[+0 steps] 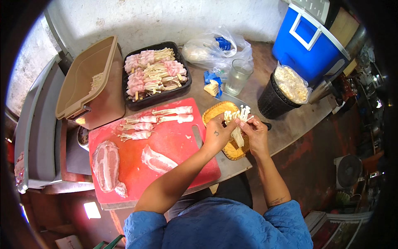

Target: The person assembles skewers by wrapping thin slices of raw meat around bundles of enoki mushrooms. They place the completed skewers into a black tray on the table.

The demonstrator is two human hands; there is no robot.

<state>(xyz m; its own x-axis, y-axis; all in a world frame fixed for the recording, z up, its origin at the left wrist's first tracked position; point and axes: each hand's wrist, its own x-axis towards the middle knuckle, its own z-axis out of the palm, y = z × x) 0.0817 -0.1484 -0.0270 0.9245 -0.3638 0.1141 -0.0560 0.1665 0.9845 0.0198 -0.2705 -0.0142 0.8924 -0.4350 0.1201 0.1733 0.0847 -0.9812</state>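
My left hand (217, 133) and my right hand (256, 133) together hold a bunch of enoki mushrooms (238, 137), caps pointing away from me, above a yellow woven basket (217, 111). To the left lies a red cutting board (130, 165) bearing several meat-wrapped enoki rolls (141, 135), a stack of sliced raw meat (105, 166) and one separate slice (158, 160), partly behind my left forearm. Beyond the board, a black tray (155, 101) is piled with more wrapped bundles (155, 70). A knife (233, 100) lies partly under the basket and my right hand.
A tan plastic bin (108, 102) with some enoki stands back left. Behind the basket are a glass of clear liquid (238, 77), a blue wrapper (213, 77) and plastic bags (217, 53). At right stand a black container (273, 98) with a filled bag and a blue cooler (298, 43).
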